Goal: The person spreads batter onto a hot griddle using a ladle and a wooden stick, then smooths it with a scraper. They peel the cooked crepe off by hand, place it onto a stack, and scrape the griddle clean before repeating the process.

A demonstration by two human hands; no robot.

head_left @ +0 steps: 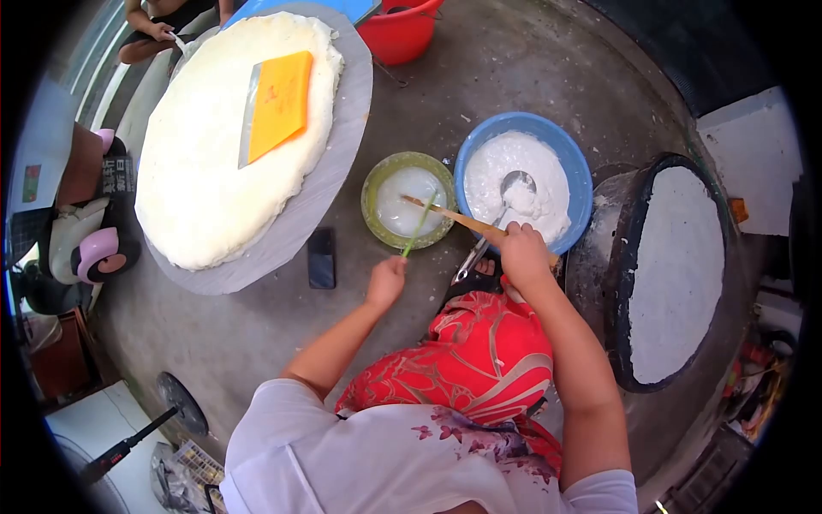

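My left hand (387, 283) is closed around the lower end of a thin green strip (419, 226). Its upper part crosses the olive-green bowl (371, 190), which holds cloudy whitish liquid. In my right hand (524, 255) is a long flat wooden stick (467, 221); its darker tip reaches over the same bowl and meets or crosses the green strip. Close by the right hand stands a blue basin (582, 176) of thick white paste. A metal ladle (518, 184) rests in that paste, with its handle leaning out over the near rim.
A large round board (349, 111) at upper left carries a thick white slab (205, 154) with an orange scraper (281, 101) on it. A phone (322, 258) lies on the floor. A black-rimmed round pan (676, 274) stands right. Another person's hand (161, 32) shows beyond the board, near a red bucket (398, 36).
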